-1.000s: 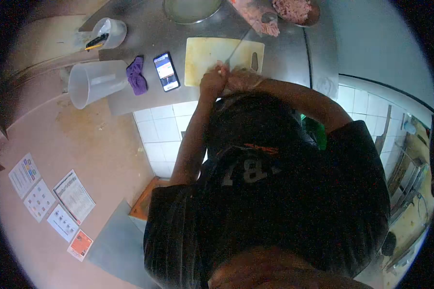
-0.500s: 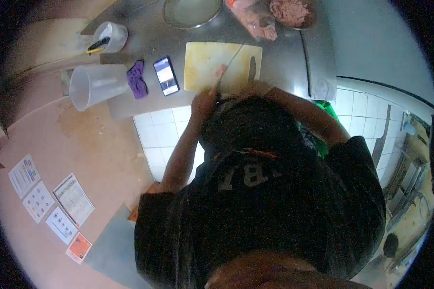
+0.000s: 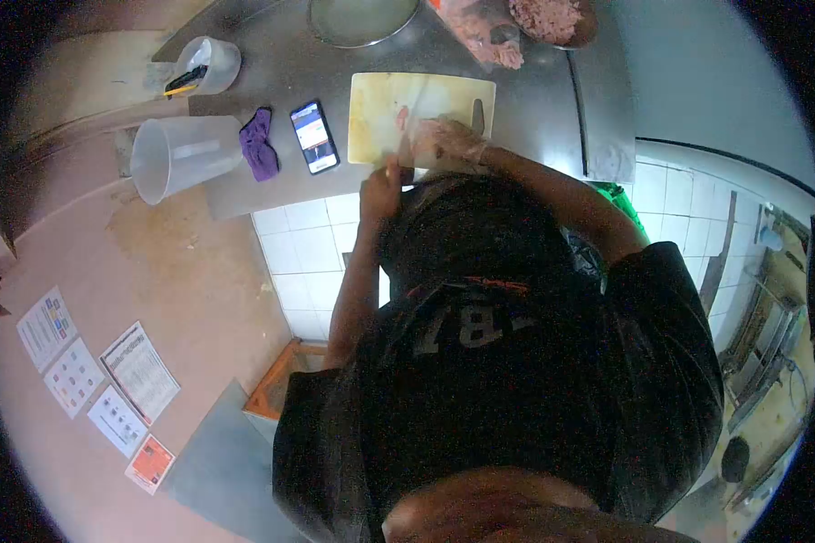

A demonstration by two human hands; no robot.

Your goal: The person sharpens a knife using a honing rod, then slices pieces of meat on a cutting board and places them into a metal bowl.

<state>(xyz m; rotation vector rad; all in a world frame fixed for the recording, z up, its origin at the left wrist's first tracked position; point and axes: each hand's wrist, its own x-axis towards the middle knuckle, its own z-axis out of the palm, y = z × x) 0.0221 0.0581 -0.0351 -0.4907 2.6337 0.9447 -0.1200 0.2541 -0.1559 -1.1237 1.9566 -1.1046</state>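
Note:
My left hand (image 3: pixel 382 188) is closed around the handle of a knife at the near edge of the cutting board (image 3: pixel 371 118). The blade (image 3: pixel 407 127) points away over the board and looks blurred. Just left of the blade lies a small pink piece of meat (image 3: pixel 402 116). My right hand (image 3: pixel 453 140), in a clear plastic glove, is over the board's right half, its fingers stretched toward the knife. What lies beneath that palm is hidden. The board's dark handle slot (image 3: pixel 477 116) shows beyond the wrist.
Left of the board are a phone (image 3: pixel 313 136), a purple cloth (image 3: pixel 259 145), a large clear container (image 3: pixel 181 156) and a smaller tub (image 3: pixel 215 65). Behind are a round pan (image 3: pixel 362 20), bagged meat (image 3: pixel 484 38) and a bowl of minced meat (image 3: pixel 549 18).
My right hand has moved from the board's near edge forward onto the board. The knife in my left hand has swung more upright in the view, and the meat piece lies slightly farther left.

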